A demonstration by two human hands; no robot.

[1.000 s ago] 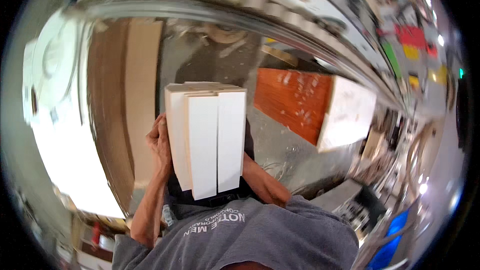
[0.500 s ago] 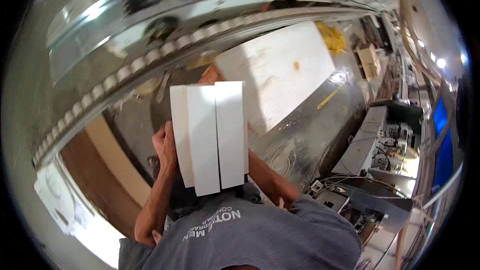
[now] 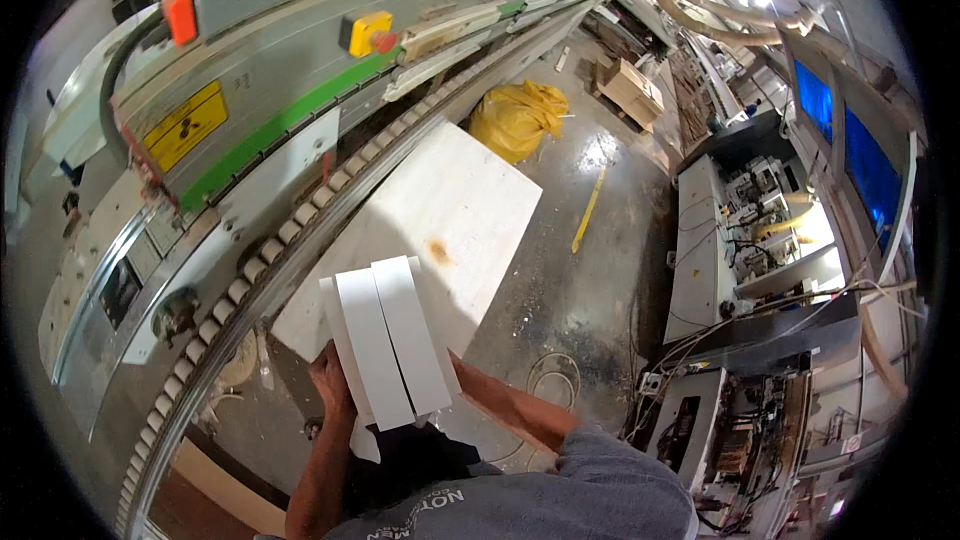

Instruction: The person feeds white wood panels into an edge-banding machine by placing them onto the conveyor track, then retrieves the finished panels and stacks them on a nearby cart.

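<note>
In front of my body I carry a stack of narrow white panels, lengthwise away from me, with a thin dark gap between the top two. My left hand grips the stack's left side, its fingers curled at the edge. From the right, my right forearm reaches to the opposite side. The panels hide most of that hand, including its fingers. Beneath and beyond the stack lies a large white board with a brown stain, and a shadow falls across it.
A roller track runs diagonally along a grey machine with a red button. Farther off are a yellow bag and a cardboard box. Rightward, opened machinery stands near a coiled hose on the floor.
My view has swung toward the right and farther ahead, bringing the machine, yellow bag and box more fully into view. The panels stay in my hands, now lower and left in the picture.
</note>
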